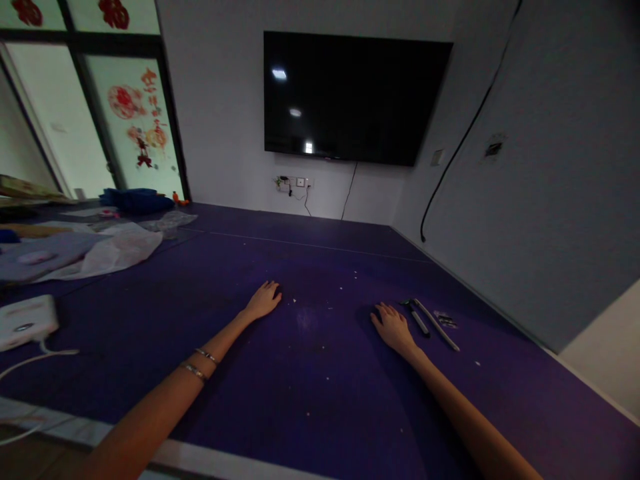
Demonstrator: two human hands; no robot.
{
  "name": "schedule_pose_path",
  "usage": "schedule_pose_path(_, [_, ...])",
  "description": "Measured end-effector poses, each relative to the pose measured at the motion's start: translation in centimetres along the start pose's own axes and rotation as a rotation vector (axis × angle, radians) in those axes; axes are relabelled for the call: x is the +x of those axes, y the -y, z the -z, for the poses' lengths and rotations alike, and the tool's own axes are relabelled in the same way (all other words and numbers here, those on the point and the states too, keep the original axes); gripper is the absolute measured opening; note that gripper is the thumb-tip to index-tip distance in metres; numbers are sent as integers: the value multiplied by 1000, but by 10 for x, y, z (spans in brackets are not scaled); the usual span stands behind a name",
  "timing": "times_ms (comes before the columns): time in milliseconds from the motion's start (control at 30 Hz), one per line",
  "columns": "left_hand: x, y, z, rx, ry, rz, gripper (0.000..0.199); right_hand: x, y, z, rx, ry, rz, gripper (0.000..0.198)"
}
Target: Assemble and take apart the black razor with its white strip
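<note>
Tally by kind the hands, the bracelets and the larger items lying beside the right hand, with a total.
Bare hands: 2
Silver metal bracelets: 2
Slender grey-and-black tool: 1
Long pale curved strip: 1
Small flat clear-and-black item: 1
Total: 7

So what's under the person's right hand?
The purple surface shows around the right hand, with a slim tool lying beside it. Whatever is directly beneath is covered, so I can't tell.

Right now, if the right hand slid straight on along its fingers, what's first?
The right hand would probably meet the small white specks on the purple surface first; exact line and depth are unclear.
</note>
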State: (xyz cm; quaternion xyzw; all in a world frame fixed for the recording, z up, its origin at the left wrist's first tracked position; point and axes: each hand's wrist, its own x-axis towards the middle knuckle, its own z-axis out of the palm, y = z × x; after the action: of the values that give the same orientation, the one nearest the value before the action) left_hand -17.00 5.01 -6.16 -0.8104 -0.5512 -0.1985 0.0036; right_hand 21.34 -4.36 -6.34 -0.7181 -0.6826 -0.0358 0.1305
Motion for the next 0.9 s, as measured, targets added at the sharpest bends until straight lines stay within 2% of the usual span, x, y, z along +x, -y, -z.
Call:
schedule_pose_path(267, [-7,-2,6,26,45,-17,46,-3,2,2,-12,-1,-9,47])
schedule_pose_path(533, [-8,0,3,-32,18,-8,45,-4,2,6,-18,-10,6,49])
schedule_pose_path(900, [-9,0,3,-28,13,-5,43,-2,-2,-2,30,-39,34,48])
